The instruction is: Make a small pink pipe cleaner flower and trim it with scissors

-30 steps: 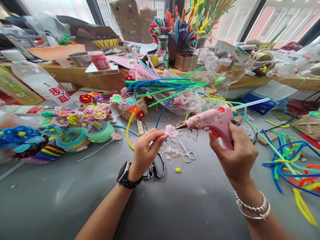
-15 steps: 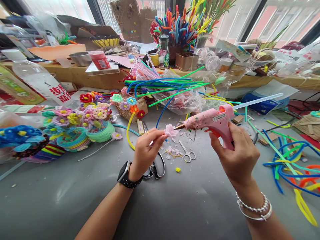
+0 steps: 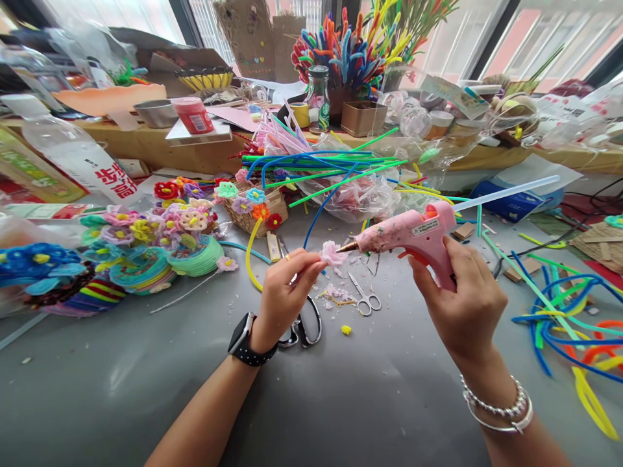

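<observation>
Between thumb and fingertips, my left hand (image 3: 291,280) pinches a small pale pink pipe-cleaner flower (image 3: 333,253). My right hand (image 3: 464,298) is wrapped round the handle of a pink hot glue gun (image 3: 406,235), its metal nozzle pointing left at the flower. The nozzle tip is at the flower's right side; whether it touches I cannot tell. A clear glue stick (image 3: 509,192) juts from the back of the gun. Below the flower lie small silver scissors (image 3: 365,297) and a yellow fuzzy piece (image 3: 346,330). Black-handled scissors (image 3: 307,324) are partly hidden behind my left hand.
Pots of pipe-cleaner flowers (image 3: 195,256) and a small woven basket (image 3: 253,217) stand on the left. Behind are bundled green and blue pipe cleaners (image 3: 331,162) on plastic bags. Loose pipe cleaners (image 3: 559,311) tangle at the right. A cluttered wooden ledge (image 3: 209,152) runs along the back.
The glue gun has shifted very slightly, with its nozzle a touch left and its rear glue stick a little higher. The left hand and flower look nearly still.
</observation>
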`<state>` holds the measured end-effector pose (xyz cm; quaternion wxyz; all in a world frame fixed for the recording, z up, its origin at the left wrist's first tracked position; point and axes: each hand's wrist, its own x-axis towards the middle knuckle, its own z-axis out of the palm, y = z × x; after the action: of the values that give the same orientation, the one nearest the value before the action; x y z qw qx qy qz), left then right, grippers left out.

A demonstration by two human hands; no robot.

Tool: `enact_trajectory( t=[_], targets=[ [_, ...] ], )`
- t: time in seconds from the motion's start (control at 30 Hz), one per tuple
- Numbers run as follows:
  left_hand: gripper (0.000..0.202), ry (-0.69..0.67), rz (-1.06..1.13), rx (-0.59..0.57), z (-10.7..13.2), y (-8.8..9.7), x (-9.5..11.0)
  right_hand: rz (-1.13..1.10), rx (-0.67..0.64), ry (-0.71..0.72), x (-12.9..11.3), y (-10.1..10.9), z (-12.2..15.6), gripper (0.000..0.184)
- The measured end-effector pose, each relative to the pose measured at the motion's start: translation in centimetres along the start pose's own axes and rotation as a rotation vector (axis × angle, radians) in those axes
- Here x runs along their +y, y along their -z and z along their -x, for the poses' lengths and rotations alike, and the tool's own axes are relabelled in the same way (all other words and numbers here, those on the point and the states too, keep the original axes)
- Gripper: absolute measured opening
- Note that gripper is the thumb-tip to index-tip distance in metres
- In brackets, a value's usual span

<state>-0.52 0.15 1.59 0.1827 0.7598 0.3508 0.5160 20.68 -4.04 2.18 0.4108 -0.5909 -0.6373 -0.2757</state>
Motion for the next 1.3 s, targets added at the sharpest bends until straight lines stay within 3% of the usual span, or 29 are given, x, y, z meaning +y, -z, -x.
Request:
enact_trajectory(
  t=[0.9,1.17,1.3],
  targets=[
    [0.013,0.022,-0.011,-0.01,0.04,0.01,0.15,-0.022,-0.026,-0.008,-0.02,0.12,-0.21,0.034],
    [0.014,0.01,0.014,-0.015,0.06,0.06,0.06,-0.051,0.014,-0.133,-0.11,-0.3,-0.26,0.051],
    [0.014,0.01,0.009,-0.011,0.05,0.07,0.11,-0.149,-0.054,-0.302,-0.26,-0.05,-0.44,0.054]
  ],
)
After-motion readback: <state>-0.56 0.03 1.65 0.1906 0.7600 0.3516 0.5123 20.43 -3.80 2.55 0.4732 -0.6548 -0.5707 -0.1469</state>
